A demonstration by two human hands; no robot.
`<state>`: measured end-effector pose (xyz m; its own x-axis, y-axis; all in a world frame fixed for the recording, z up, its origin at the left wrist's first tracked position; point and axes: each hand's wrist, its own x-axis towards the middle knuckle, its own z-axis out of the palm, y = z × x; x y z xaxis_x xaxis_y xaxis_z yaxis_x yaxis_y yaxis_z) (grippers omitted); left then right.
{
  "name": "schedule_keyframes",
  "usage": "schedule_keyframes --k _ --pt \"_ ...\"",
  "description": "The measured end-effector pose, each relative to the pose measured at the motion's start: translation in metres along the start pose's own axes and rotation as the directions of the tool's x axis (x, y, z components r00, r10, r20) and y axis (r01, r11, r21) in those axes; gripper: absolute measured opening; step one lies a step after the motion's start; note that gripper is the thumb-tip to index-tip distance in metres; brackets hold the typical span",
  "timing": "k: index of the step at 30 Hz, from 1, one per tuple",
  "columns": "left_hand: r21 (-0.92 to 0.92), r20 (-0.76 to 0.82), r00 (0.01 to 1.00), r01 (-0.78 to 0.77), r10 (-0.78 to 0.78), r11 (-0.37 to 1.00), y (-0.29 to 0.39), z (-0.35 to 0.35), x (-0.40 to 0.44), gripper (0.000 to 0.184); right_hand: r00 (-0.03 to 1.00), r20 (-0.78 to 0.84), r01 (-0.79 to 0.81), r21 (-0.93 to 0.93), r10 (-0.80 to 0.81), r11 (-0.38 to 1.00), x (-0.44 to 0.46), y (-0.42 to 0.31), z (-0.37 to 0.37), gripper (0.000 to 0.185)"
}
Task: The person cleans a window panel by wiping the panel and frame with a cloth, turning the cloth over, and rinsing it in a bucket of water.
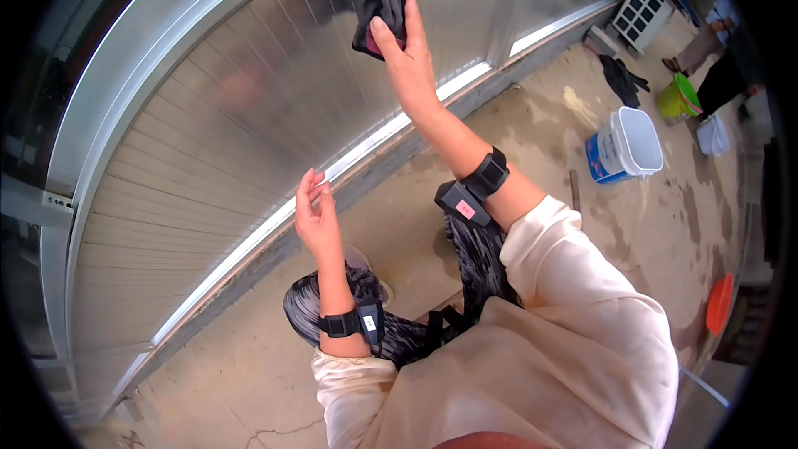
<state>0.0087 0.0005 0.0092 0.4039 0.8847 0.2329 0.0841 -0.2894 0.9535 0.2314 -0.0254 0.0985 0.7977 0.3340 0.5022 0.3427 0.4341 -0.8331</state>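
Observation:
My right hand grips a bunched dark cloth with a pinkish patch, up against the ribbed, shiny wall panel. Thumb and fingers close around the cloth. Lower down, my left hand holds nothing; its fingers are loosely bent and apart, near the bright metal strip along the panel's bottom edge. Whether those fingers touch the panel, I cannot tell.
On the wet-stained concrete floor to the right stand a white-and-blue bucket and a green bucket. A dark cloth lies near a slatted white unit. Another person's legs show behind, and an orange basin sits far right.

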Motion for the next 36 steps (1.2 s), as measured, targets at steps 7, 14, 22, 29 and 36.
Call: schedule_keyframes --k 7,14,22,29,36 --pt "0.003 0.044 0.999 0.022 -0.022 1.000 0.004 -0.002 -0.003 0.037 0.873 0.108 0.413 -0.684 -0.476 0.601 0.030 0.067 0.026 0.060" --pt "0.050 0.041 0.997 0.063 -0.065 0.997 0.006 0.000 -0.006 0.038 0.988 -0.134 -0.137 -0.579 0.072 0.804 -0.069 0.201 -0.010 0.063" --pt "0.078 0.073 0.992 0.094 -0.100 0.993 -0.001 0.010 -0.002 0.038 0.593 -0.290 -0.678 0.324 0.751 0.660 -0.046 0.236 -0.018 0.066" --pt "0.109 0.140 0.987 0.067 -0.082 0.992 -0.003 0.016 -0.005 0.039 0.967 -0.236 -0.012 -0.401 -0.091 0.916 0.055 0.103 -0.020 0.065" --pt "0.162 0.150 0.982 0.094 -0.118 0.982 -0.005 0.018 -0.006 0.038 0.894 -0.445 -0.272 -0.458 0.047 0.846 0.010 0.210 -0.041 0.063"
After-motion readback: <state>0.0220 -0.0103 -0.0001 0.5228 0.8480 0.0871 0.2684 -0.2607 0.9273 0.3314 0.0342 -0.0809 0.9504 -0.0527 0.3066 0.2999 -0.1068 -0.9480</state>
